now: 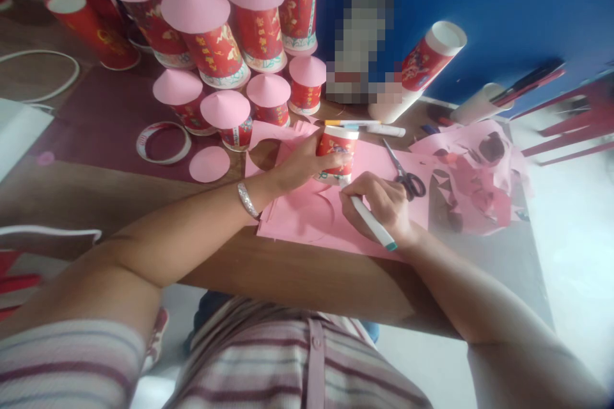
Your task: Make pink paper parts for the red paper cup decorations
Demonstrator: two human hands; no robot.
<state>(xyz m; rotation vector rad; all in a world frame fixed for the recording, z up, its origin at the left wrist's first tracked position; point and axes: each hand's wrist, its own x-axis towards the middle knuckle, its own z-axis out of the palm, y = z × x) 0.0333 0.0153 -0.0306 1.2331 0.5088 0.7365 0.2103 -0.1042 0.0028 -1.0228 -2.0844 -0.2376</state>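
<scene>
My left hand [302, 163] is wrapped round a short red paper tube [338, 147] with a gold and blue print and white bands at top and bottom. In my right hand [378, 201] is a white marker [374, 223] with a green end pointing back toward me. Its tip is hidden by my fingers, close to the lower white band of the tube. Whether it touches the band I cannot tell. Both hands are above a stack of pink paper sheets [297, 220], the top one with a curved line on it. Scissors [407, 179] lie just right of my right hand.
Several red tubes with pink cone tops [206, 38] crowd the back left. A pink paper disc [210, 164] and a tape-like ring [163, 144] lie left. Pink scraps [480, 179] are heaped right; an orange marker [352, 123] and a taller red tube [426, 64] are behind.
</scene>
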